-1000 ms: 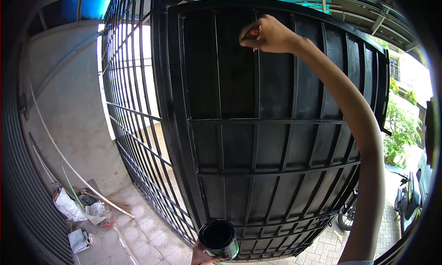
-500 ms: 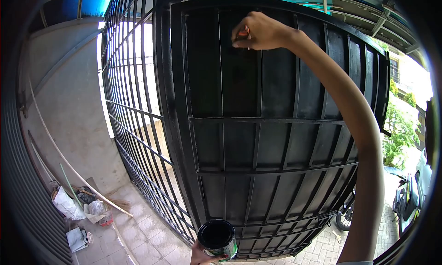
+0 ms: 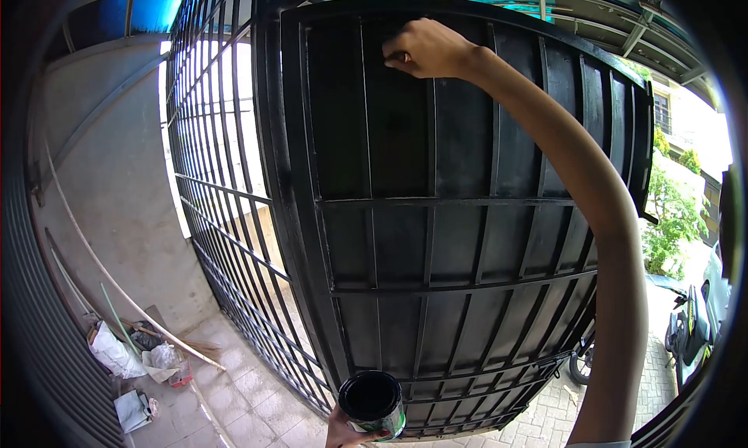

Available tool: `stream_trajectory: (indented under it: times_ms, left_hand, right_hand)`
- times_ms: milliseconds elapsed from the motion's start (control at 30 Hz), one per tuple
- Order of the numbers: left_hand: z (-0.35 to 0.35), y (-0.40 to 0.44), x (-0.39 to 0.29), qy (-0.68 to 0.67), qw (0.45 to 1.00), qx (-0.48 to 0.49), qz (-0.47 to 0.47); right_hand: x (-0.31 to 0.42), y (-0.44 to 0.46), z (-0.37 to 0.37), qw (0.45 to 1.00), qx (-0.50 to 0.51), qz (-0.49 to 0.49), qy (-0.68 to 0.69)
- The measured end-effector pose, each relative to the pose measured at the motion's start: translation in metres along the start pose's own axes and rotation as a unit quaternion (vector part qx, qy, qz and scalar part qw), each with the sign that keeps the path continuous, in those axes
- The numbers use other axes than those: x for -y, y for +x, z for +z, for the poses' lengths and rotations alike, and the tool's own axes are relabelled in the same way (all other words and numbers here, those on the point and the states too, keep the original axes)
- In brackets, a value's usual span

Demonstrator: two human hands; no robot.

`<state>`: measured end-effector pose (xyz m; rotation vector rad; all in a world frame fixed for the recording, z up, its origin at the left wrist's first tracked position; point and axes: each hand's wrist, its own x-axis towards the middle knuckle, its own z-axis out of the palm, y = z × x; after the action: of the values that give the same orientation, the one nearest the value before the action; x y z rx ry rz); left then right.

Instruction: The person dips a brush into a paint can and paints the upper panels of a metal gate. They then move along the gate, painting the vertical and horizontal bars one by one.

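My left hand (image 3: pixel 348 432) is wrapped round an open paint can (image 3: pixel 372 401) at the bottom of the view. The can has a dark inside and a green and white label. High up, at the black metal gate (image 3: pixel 460 245), my right hand (image 3: pixel 431 49) is closed with its fingers curled in. A small part of something dark shows between its fingers, but most of it is hidden and black against black. The top left panel of the gate is just behind this hand.
A barred black grille (image 3: pixel 234 175) adjoins the gate on the left. Bags (image 3: pixel 117 348), a broom (image 3: pixel 199 347) and a long pole (image 3: pixel 117 280) lie by the grey wall (image 3: pixel 117 175). To the right, a motorcycle (image 3: pixel 687 335) stands on the paving outside.
My right hand has shifted slightly left across the top of the gate, still closed. The whole view has turned a little. The paint can stays in my left hand.
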<state>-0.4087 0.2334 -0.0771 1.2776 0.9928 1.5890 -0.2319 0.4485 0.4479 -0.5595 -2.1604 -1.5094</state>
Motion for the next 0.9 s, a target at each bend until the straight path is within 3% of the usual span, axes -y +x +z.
stream_trajectory:
  times_ms: [100, 200, 233, 367, 467, 500, 633, 733, 833, 900]
  left_hand:
    - [0.002, 0.0, -0.005, 0.009, 1.0, 0.0, 0.009]
    - [0.004, 0.0, 0.003, 0.011, 1.0, -0.007, 0.007]
    - [0.01, 0.0, 0.004, 0.034, 0.999, -0.02, 0.013]
    - [-0.008, 0.003, 0.025, 0.033, 0.999, 0.024, 0.032]
    - [-0.004, 0.001, 0.014, 0.033, 0.998, 0.027, 0.034]
    - [-0.003, 0.001, 0.013, 0.028, 0.999, 0.029, 0.033]
    - [0.001, 0.004, 0.011, 0.016, 0.999, 0.035, 0.031]
    - [0.005, 0.005, 0.011, 0.011, 0.999, 0.04, 0.032]
    - [0.008, 0.006, 0.011, 0.006, 0.999, 0.043, 0.032]
    - [0.009, 0.008, 0.017, 0.006, 0.998, 0.05, 0.037]
  right_hand:
    - [-0.007, 0.008, -0.011, 0.986, 0.016, 0.035, 0.16]
    - [-0.028, 0.009, -0.004, 0.979, -0.17, -0.041, 0.106]
    - [-0.03, 0.007, -0.005, 0.991, -0.134, -0.009, 0.016]
    - [0.005, -0.013, -0.01, 0.999, 0.03, -0.017, -0.022]
    - [0.007, -0.025, 0.001, 0.994, 0.026, -0.083, 0.06]
    - [0.002, -0.028, -0.003, 0.99, -0.047, -0.102, 0.089]
    - [-0.021, -0.025, -0.012, 0.988, -0.115, 0.007, 0.103]
    - [0.001, -0.039, -0.005, 0.998, 0.009, 0.004, 0.066]
    - [0.033, -0.07, 0.008, 0.991, 0.096, -0.089, 0.029]
    - [0.028, -0.082, -0.006, 0.99, 0.029, -0.046, 0.129]
